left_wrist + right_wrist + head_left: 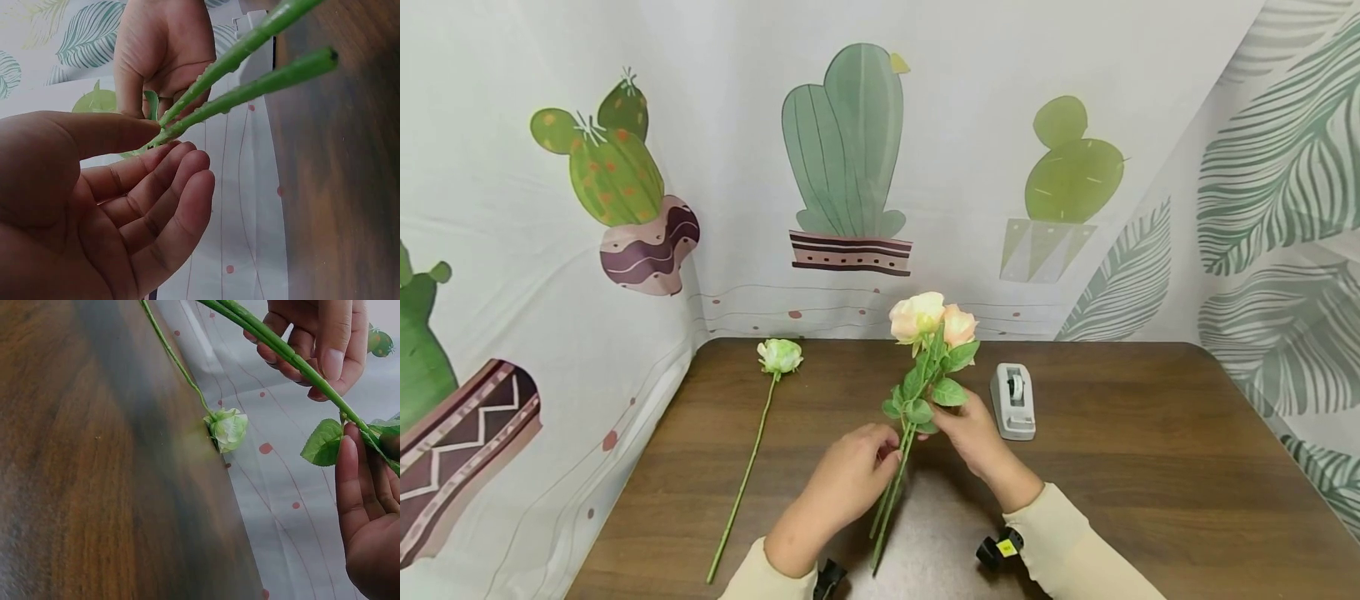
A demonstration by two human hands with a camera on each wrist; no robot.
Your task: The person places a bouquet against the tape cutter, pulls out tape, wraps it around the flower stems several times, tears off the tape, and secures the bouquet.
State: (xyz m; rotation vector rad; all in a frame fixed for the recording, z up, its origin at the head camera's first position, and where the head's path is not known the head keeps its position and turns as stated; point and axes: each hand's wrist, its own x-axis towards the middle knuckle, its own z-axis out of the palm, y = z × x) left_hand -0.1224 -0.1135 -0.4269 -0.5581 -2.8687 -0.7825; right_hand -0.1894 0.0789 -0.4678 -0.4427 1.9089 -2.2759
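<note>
Two pale peach roses (pixel 917 317) with leafy green stems (pixel 891 504) are held together above the table, blooms up and away. My right hand (pixel 972 433) grips the stems just below the leaves, with a leaf (pixel 323 442) beside its fingers in the right wrist view. Lower down, the left hand (pixel 853 471) has its thumb and fingertips around the stems. The left wrist view shows that thumb against the two stems (pixel 250 94), their cut ends sticking out freely. To the left, a greenish-white flower (pixel 780 356) on one long bare stem lies on the table.
A white tape dispenser (pixel 1015 402) stands right of the right hand on the brown wooden table (pixel 1150 450). Behind the table hangs a white cloth (pixel 737 167) printed with cacti and leaves. A black wrist device (pixel 998 548) sits at the right cuff.
</note>
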